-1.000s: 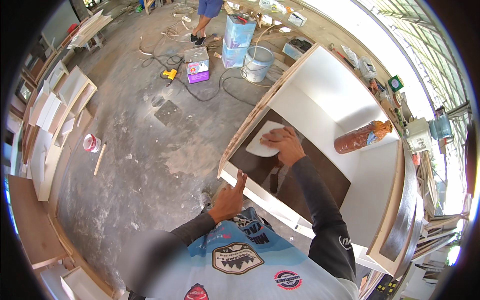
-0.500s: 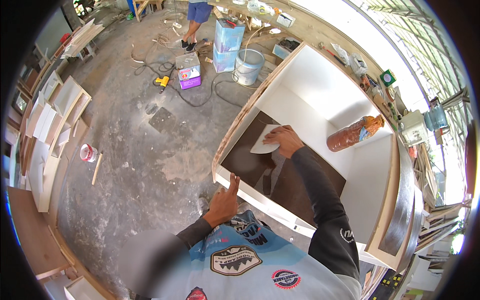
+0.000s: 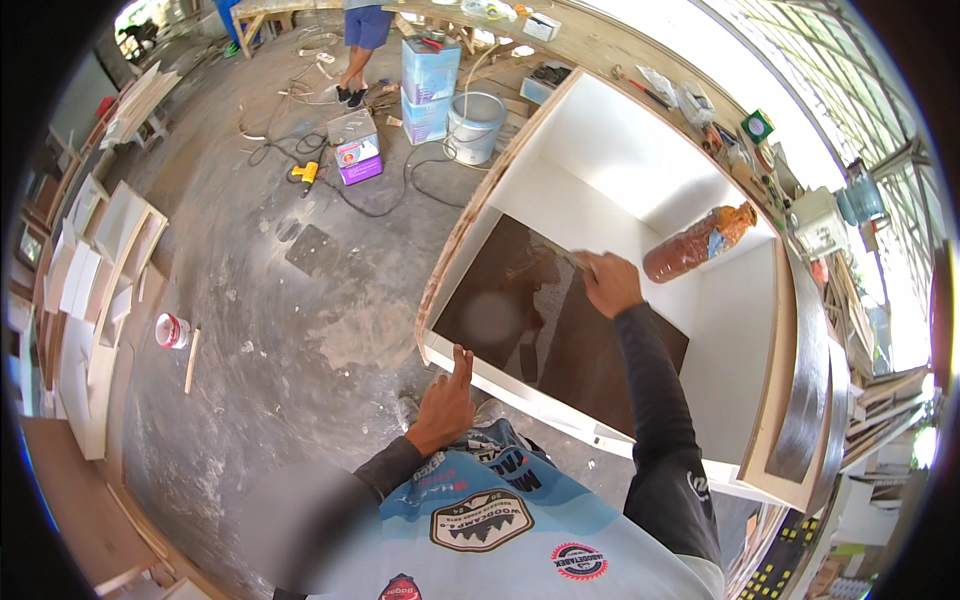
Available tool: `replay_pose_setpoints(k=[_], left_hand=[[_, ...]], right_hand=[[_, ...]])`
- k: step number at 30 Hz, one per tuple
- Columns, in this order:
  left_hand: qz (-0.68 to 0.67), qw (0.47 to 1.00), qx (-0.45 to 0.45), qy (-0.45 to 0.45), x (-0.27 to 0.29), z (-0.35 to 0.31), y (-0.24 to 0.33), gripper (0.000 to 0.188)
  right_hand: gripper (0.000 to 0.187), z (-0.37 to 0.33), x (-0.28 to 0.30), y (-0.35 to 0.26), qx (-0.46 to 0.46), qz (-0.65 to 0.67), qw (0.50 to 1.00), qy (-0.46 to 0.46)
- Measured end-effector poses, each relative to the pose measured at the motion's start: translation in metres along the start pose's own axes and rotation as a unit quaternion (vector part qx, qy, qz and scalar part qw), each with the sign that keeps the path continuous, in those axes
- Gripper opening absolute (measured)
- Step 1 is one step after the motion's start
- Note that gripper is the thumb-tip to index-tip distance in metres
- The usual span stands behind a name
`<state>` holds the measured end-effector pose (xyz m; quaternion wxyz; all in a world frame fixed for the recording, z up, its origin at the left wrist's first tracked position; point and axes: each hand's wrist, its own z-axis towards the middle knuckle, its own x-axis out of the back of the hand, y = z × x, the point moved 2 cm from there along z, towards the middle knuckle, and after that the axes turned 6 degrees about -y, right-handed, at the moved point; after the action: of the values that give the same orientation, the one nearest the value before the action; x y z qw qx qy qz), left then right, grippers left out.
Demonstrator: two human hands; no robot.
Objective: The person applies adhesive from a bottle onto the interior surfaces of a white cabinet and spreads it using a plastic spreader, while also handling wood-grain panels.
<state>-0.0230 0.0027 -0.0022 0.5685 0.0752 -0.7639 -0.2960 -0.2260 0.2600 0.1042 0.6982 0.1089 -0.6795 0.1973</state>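
My right hand (image 3: 612,284) is closed around a flat scraper (image 3: 572,259), seen nearly edge-on over a dark brown panel (image 3: 615,365). That panel lies inside a white open cabinet (image 3: 735,330). A shiny, wet-looking patch (image 3: 545,300) spreads across part of the brown surface. My left hand (image 3: 445,408) is at the cabinet's near left edge, two fingers stretched out and holding nothing; whether they touch the edge I cannot tell. A reddish-brown plastic bottle (image 3: 690,250) with an orange covering at one end lies in the cabinet beyond my right hand.
A yellow power tool (image 3: 306,173), a box (image 3: 358,160), a large bucket (image 3: 475,127) and stacked blue tins (image 3: 428,85) stand on the floor beyond. Cables run among them. A small tub (image 3: 172,331) and a stick (image 3: 192,360) are at left. A person (image 3: 366,35) stands far off.
My right hand has moved slightly right and tilted the scraper from flat against the panel to nearly edge-on. My left hand stays by the cabinet edge. The whole view has shifted slightly.
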Motion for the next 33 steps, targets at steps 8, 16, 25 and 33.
replay_pose_setpoints(k=[8, 16, 25, 33], left_hand=[[-0.033, 0.999, -0.015, 0.013, 0.006, -0.003, -0.005, 0.085], [-0.172, 0.978, -0.043, 0.107, 0.01, -0.012, -0.029, 0.068], [-0.287, 0.911, -0.027, 0.295, 0.031, -0.027, -0.063, 0.038], [-0.176, 0.939, -0.133, 0.263, 0.04, -0.022, -0.048, 0.04]], right_hand=[[0.031, 0.085, -0.058, -0.044, -0.021, -0.017, 1.0, -0.013], [0.036, 0.067, -0.064, -0.071, -0.023, 0.01, 0.992, -0.121], [0.033, -0.057, -0.069, -0.19, 0.094, 0.036, 0.99, -0.101], [0.04, -0.061, 0.015, -0.142, -0.036, 0.116, 0.993, 0.003]])
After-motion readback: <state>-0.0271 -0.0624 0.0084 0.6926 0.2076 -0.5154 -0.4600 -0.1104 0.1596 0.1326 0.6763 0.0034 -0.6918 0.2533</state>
